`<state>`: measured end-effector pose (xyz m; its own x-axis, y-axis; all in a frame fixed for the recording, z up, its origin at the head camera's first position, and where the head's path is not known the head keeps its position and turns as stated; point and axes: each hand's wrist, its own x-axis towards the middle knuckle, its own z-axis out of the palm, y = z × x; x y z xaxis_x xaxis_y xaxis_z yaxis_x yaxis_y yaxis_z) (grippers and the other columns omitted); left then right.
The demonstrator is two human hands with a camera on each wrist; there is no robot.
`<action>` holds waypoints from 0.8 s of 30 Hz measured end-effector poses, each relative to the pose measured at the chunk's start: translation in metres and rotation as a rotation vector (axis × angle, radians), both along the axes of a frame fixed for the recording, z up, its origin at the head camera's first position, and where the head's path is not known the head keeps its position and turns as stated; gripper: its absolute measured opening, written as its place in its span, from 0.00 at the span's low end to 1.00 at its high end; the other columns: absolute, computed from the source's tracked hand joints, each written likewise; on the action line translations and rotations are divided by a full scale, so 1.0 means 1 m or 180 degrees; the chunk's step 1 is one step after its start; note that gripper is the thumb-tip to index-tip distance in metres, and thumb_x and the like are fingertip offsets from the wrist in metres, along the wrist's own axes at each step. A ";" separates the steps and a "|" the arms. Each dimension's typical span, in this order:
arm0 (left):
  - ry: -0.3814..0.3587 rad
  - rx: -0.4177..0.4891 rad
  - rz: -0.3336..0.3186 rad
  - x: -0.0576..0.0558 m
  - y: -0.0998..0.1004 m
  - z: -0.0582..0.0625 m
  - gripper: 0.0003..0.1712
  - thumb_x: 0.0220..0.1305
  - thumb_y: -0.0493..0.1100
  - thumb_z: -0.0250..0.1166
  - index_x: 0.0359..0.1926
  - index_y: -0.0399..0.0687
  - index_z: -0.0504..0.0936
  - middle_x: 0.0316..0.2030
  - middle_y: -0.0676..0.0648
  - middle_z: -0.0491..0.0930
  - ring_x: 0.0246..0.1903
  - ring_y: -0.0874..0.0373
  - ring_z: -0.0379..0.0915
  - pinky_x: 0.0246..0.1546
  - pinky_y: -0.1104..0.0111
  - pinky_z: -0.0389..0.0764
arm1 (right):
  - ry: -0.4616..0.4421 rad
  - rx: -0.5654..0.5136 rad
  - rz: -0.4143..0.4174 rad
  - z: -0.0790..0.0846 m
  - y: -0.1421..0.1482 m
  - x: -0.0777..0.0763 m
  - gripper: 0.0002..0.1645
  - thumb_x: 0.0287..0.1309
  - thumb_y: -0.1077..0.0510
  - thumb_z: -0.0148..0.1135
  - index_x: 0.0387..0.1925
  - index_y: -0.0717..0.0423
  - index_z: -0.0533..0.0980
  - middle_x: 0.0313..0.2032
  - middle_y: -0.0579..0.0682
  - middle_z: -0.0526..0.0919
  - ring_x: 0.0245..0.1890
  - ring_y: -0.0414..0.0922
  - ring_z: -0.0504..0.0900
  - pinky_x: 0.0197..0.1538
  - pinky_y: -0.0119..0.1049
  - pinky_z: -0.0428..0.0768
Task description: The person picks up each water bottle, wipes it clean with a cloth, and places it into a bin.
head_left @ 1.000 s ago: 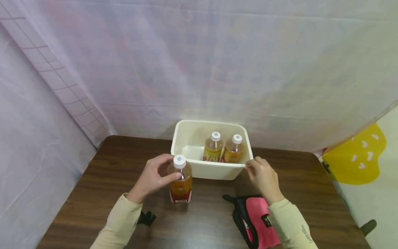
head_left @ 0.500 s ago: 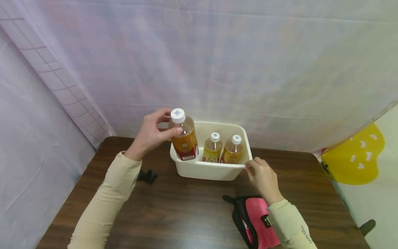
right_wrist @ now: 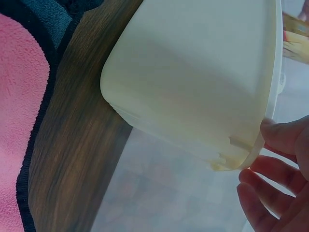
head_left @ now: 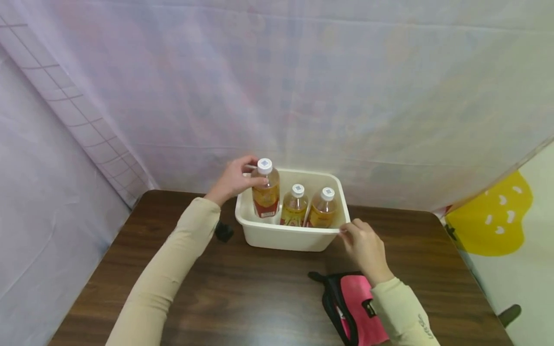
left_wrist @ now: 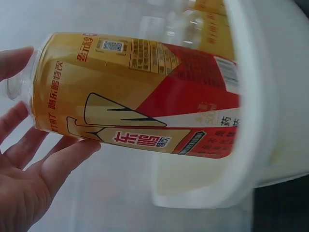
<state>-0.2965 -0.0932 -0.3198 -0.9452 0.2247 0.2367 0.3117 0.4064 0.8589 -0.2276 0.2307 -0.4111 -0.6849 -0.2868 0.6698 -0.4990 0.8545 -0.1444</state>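
My left hand [head_left: 237, 179] grips a plastic drink bottle [head_left: 266, 194] near its neck, thumb in front and fingers behind. This bottle has a white cap and a gold and red label [left_wrist: 130, 96], and its base is down inside the left part of a cream plastic bin [head_left: 285, 238]. Two similar bottles stand in the bin's right part, a middle bottle [head_left: 295, 207] and a right-hand bottle [head_left: 322, 210]. My right hand [head_left: 365, 246] pinches the bin's front right corner; in the right wrist view, the thumb [right_wrist: 282, 135] presses on the rim.
A pink and black cloth pouch [head_left: 359, 307] lies under my right forearm on the dark wooden table [head_left: 242, 298]. Right behind the bin hangs a pale curtain [head_left: 303, 96]. At the far right a yellow shape with white marks [head_left: 493, 221] shows beyond the table edge.
My left hand has lifted the bottle from in front of the bin, over its rim, and brought it rightward and down into the left part. The right hand has stayed at the corner.
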 end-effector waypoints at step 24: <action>0.0095 -0.0776 -0.0299 -0.014 0.011 -0.052 0.20 0.45 0.39 0.70 0.42 0.40 0.78 0.43 0.43 0.79 0.47 0.45 0.73 0.50 0.57 0.73 | 0.0045 -0.0020 0.0021 0.001 -0.002 0.005 0.09 0.38 0.65 0.71 0.25 0.55 0.78 0.21 0.47 0.71 0.22 0.47 0.72 0.18 0.44 0.72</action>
